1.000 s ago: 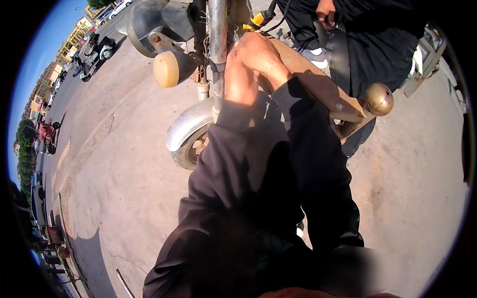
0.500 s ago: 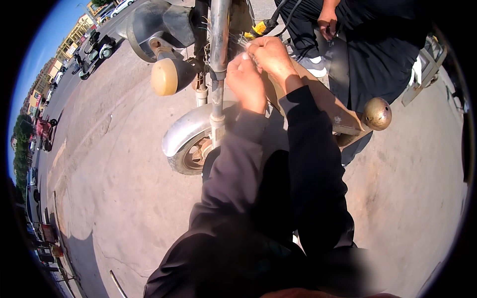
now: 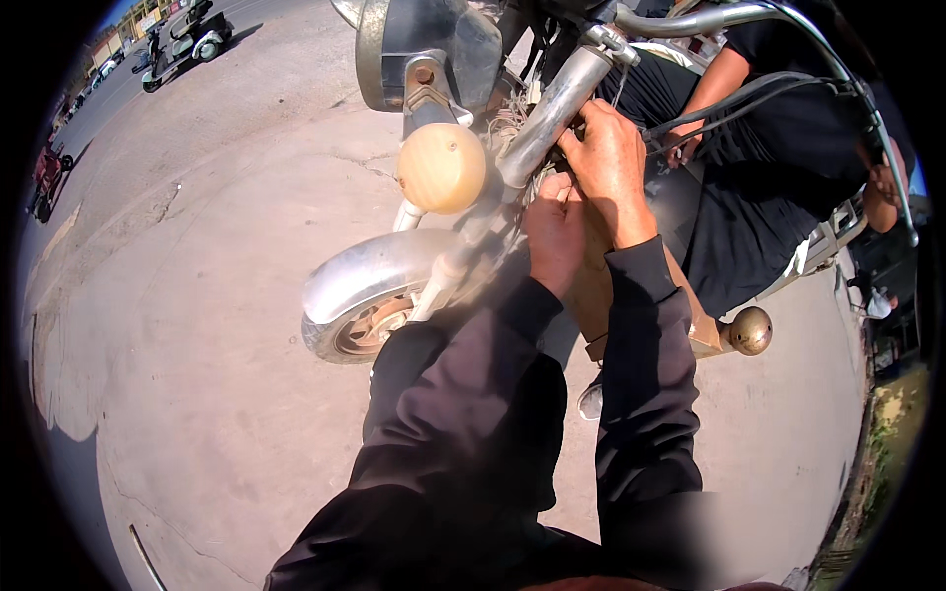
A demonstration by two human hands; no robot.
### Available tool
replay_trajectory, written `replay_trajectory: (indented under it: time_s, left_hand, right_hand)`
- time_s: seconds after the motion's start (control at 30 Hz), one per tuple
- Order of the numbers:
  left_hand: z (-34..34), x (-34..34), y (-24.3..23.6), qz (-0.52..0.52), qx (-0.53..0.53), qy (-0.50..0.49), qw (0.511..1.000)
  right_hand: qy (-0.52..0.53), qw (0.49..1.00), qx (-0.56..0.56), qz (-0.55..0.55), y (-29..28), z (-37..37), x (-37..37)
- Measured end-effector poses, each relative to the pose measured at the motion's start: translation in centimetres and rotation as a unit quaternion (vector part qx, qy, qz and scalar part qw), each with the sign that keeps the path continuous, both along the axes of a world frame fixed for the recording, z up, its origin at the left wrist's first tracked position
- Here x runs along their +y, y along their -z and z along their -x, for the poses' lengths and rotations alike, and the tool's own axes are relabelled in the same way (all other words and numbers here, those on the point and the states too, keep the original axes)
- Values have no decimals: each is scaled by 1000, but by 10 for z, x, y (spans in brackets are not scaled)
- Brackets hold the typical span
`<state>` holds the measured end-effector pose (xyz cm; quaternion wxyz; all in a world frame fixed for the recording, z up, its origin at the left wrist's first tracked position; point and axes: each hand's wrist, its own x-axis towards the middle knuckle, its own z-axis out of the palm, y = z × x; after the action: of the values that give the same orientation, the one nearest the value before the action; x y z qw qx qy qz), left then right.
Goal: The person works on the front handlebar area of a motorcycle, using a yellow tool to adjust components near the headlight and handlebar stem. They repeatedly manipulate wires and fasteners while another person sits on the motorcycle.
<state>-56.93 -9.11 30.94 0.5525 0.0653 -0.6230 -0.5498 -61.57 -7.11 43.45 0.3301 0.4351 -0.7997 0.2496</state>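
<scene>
Both my hands work behind the silver fork tube [image 3: 557, 116] of a motorbike, where thin wires [image 3: 509, 120] bunch up. My left hand [image 3: 555, 234] is lower, its thumb and fingers pinched together at pale wire strands beside the tube. Just above and to the right, my right hand [image 3: 611, 167] has its fingers curled in against the back of the tube. Its fingertips are partly hidden, so what they hold does not show. Beneath the hands is a brown body panel [image 3: 596, 266].
A black headlight [image 3: 448, 54] and a cream turn signal [image 3: 441, 167] stick out left of the fork, above the silver fender [image 3: 370, 268]. A handlebar [image 3: 714, 20] with cables crosses the upper right. Another person in black trousers [image 3: 764, 197] sits behind the panel.
The view has shifted, bringing the handlebar into sight. My right hand has moved up behind the fork tube; my left stays just below it. The yellow connector no longer shows.
</scene>
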Motion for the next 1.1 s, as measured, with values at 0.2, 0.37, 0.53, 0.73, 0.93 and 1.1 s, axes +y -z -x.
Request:
replay_trajectory:
  time_s: [0.2,0.37,0.53,0.73,0.93,1.1]
  left_hand:
    - [-12,7,-17,-129,-24,72,989]
    - [-21,0,-17,-104,19,55,993]
    - [-48,-14,-21,-70,-4,61,996]
    - [-102,-34,-18,157,38,24,987]
    - [-175,-92,-41,235,169,-129,948]
    - [-154,-181,-133,432,43,-204,877]
  right_hand:
    - [7,998,-53,23,-3,-4,-3]
    - [7,983,-164,85,-4,-13,5]
    - [-10,955,-250,157,17,-9,15]
    - [18,947,-232,220,28,10,3]
    - [13,981,-163,105,-9,-4,-1]
    - [-51,976,-181,106,-11,13,-4]
